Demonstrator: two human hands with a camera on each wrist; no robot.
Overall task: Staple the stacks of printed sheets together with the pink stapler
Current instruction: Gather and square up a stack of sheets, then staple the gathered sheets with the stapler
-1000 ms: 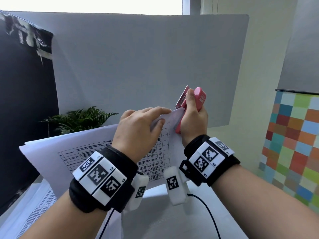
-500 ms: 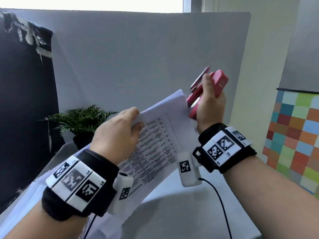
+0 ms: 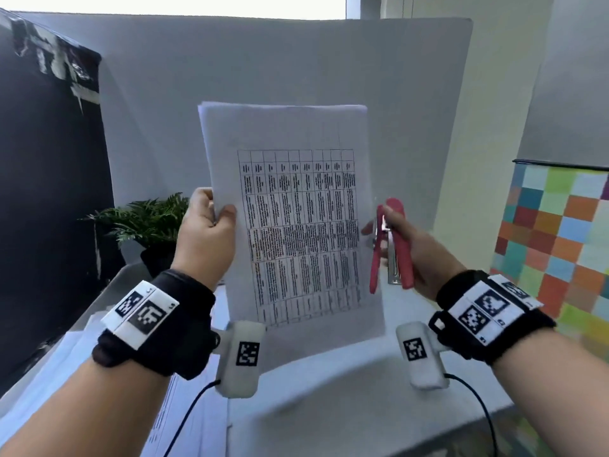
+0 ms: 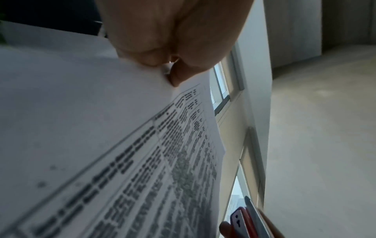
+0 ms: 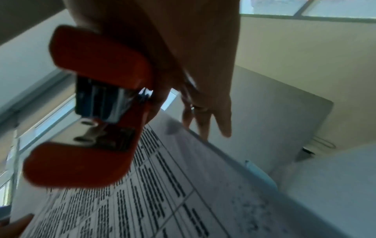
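Observation:
A stack of printed sheets (image 3: pixel 296 225) with a table on its front stands upright in the air before me. My left hand (image 3: pixel 219 214) pinches its left edge, thumb in front; in the left wrist view the thumb and fingers (image 4: pixel 173 48) close on the paper (image 4: pixel 122 161). My right hand (image 3: pixel 384 225) grips the pink stapler (image 3: pixel 400 245) at the stack's right edge. The stapler's jaws stand apart. In the right wrist view the stapler (image 5: pixel 97 112) hangs just over the sheets (image 5: pixel 162 201), with several of my fingers reaching behind the paper's edge.
More printed sheets (image 3: pixel 184 407) lie on the white table (image 3: pixel 329 407) at the lower left. A potted plant (image 3: pixel 145 219) stands behind my left hand. A grey panel (image 3: pixel 263 77) closes the back, a black board (image 3: pixel 43 192) the left, a chequered coloured box (image 3: pixel 560 242) the right.
The stack has swung from lying tilted to standing upright. My left hand now holds its left edge. My right hand has come down with the stapler to the right edge.

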